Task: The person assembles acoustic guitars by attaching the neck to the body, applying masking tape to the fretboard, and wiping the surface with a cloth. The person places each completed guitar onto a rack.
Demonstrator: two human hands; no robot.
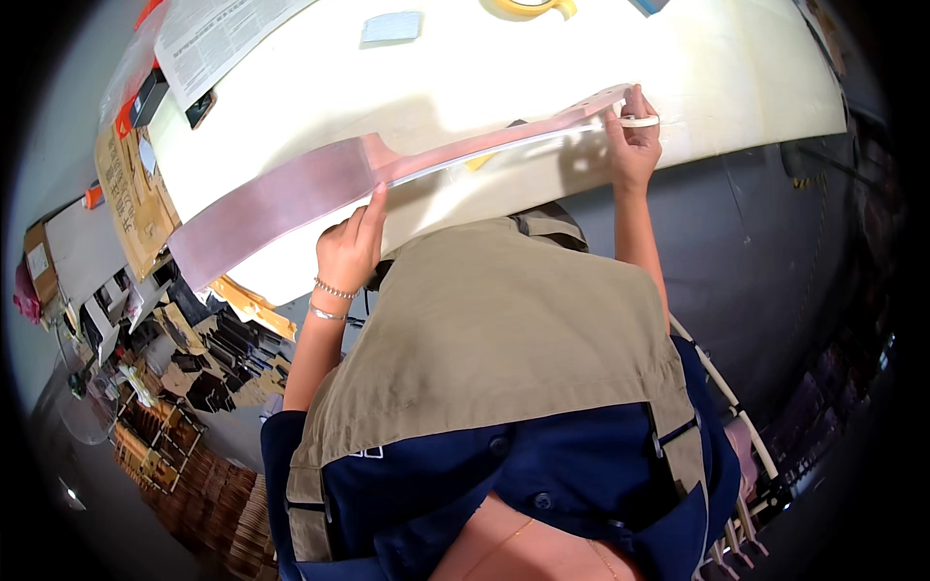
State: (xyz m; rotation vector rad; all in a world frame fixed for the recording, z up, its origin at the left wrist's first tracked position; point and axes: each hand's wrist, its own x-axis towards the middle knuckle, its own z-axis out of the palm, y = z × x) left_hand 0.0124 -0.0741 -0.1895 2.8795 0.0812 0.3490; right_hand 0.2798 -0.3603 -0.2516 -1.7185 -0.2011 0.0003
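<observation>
1. The pink guitar (276, 201) is on the pale table (746, 82). Its wide body is left of the left hand (347, 254); its thin neck reaches right to the right hand (635, 155).
2. The left hand is half curled, a fingertip touching the guitar's near edge.
3. The right hand pinches the neck's end, beside a white loop (639, 122).
4. Far left, paper (221, 41) has tiny print.
5. The guitar looks smooth and curvy.

Free tabletop (475, 73) beyond obstructing guitar (291, 198)
</observation>
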